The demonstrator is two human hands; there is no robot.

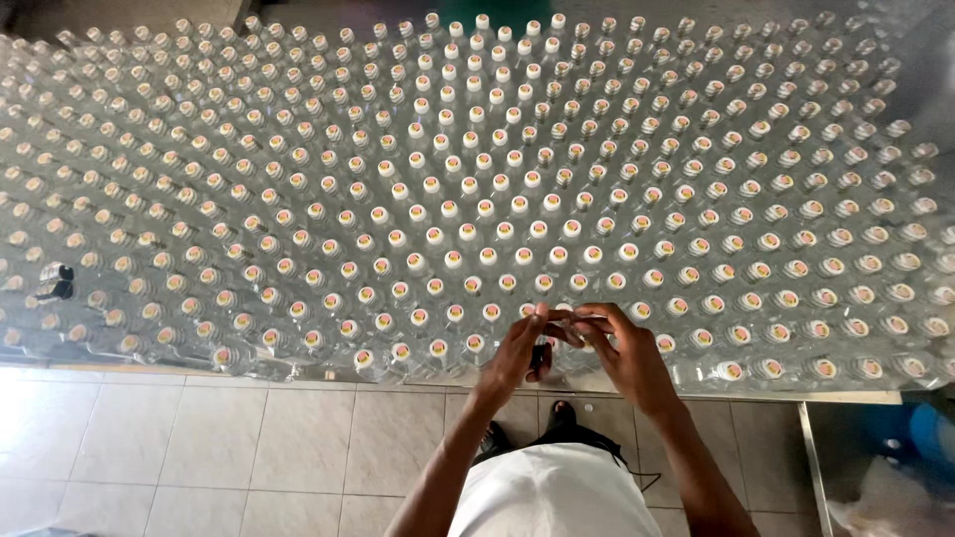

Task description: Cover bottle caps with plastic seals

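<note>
A wide table is packed with rows of clear plastic bottles with white caps. Both my hands meet over the front row near the table's near edge. My left hand and my right hand pinch a small clear strip or seal between their fingertips, just above a bottle neck that looks dark and uncapped. What exactly the strip is stays too small to tell.
Two uncapped dark bottle necks stand at the far left of the table. Beige floor tiles lie below the table edge. A metal-framed bin with blue and white items sits at the lower right.
</note>
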